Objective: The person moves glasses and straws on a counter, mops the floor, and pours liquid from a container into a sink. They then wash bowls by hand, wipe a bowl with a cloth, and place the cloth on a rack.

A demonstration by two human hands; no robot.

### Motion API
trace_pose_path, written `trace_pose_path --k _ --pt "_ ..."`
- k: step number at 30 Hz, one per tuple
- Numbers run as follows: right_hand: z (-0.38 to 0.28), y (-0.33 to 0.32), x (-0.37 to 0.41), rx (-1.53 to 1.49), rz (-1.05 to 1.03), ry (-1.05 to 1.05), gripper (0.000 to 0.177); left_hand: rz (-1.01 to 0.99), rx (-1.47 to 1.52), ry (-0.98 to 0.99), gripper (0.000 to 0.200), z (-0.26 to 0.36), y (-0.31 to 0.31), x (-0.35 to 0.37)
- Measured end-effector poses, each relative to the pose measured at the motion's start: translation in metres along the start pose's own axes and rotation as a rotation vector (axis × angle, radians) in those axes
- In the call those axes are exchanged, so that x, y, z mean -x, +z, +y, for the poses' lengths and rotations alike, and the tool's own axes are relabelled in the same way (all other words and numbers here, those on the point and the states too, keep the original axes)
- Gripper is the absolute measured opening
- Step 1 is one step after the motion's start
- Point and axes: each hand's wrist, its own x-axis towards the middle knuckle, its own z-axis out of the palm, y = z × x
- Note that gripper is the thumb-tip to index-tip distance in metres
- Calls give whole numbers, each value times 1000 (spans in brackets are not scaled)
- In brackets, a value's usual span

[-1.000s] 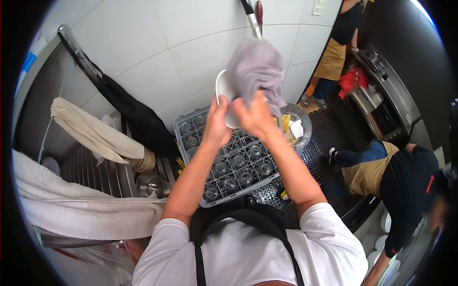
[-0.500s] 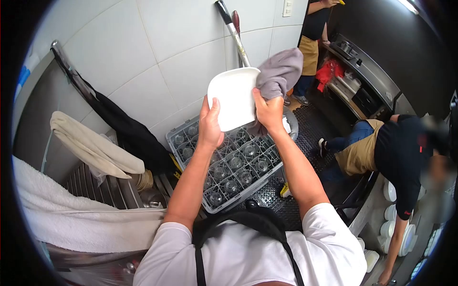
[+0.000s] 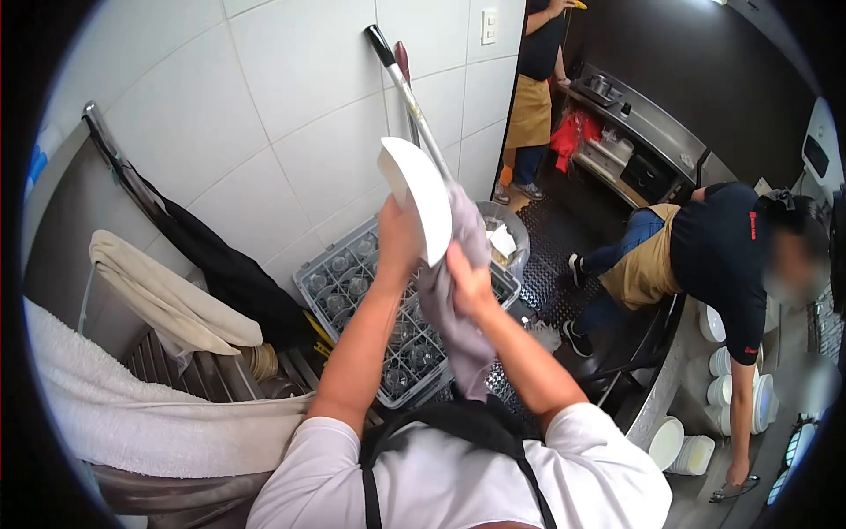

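A white plate is held up in front of me, tilted so that its curved side shows. My left hand grips it along the left and lower edge, with the fingers partly hidden behind it. In my right hand is a grey cloth, bunched against the plate's lower right edge and hanging down towards my apron. Below both hands sits a grey glass rack with several clear glasses in its compartments.
Beside the rack stands a bin with paper in it. Two handles lean on the tiled wall. Cream towels hang at left. At right a co-worker bends over a counter with several white dishes; another person stands further back.
The plate has turned from nearly face-on to a steep tilt. The cloth has swung from above my right hand to below it. The co-worker's hand now touches a dark object on the counter.
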Motion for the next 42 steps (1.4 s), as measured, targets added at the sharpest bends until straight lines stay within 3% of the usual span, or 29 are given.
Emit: trace_pose_path --k 2,3,4,5,6,8,10,12,13,14,16,18,20,21,22,24,25,27,29,36,37,40,41,42 --pt "-16 11 14 -198 125 -3 45 8 -337 36 31 -18 -11 -8" --pt "-29 -2 7 59 -35 -73 44 -38 -355 226 31 -34 -10 -8" --pt "-43 -20 -6 322 -198 -133 43 -213 -306 217 27 -47 -16 -3" --pt "-54 -29 -24 511 -246 -297 39 -300 -473 248 26 -44 -16 7" --pt "-61 -40 -31 421 -305 -122 35 -339 -472 230 24 -36 -7 18" --pt "-45 -60 -35 -306 -135 523 46 -366 -306 143 22 -25 17 38" --pt "-8 -70 -11 -221 40 655 47 -380 -319 195 23 -31 25 44" --pt "1 -66 30 -104 108 463 61 -382 -198 79 24 -6 43 55" --pt "1 -61 51 -100 146 387 68 -266 -26 6 29 -26 49 50" --pt "-5 -53 58 -213 203 358 75 -167 -54 23 30 -27 55 47" --pt "-12 -49 54 10 149 -77 71 23 -114 49 32 -28 68 42" --pt "-16 -68 43 230 354 39 46 46 -71 124 38 -31 82 51" --pt "-26 -90 22 252 609 135 24 -103 -89 191 35 -64 80 52" --pt "-31 -110 9 214 595 112 21 -238 -199 159 31 -52 72 55" --pt "-34 -127 2 267 556 114 20 -290 -48 24 33 -38 69 63" --pt "-37 -157 -5 320 448 92 19 -493 -45 19 36 -18 56 52" --pt "-39 -165 -9 367 421 109 18 -525 -327 -37 35 -6 58 47" --pt "-44 -179 -15 458 358 156 18 -519 -435 92 38 -18 74 42" --pt "-43 -186 -20 326 425 183 18 -454 -470 177 45 -22 95 41" --pt "7 -200 13 24 753 356 22 -265 -314 64 44 -105 157 36" --pt "13 -195 21 81 723 335 22 -248 -180 32 46 -124 168 36" --pt "22 -179 42 223 763 265 20 -231 -262 67 41 -165 191 34" --pt "20 -189 56 332 674 369 20 -194 -62 -36 39 -192 199 27" --pt "20 -196 69 417 606 382 18 -229 -84 -147 40 -190 202 27"
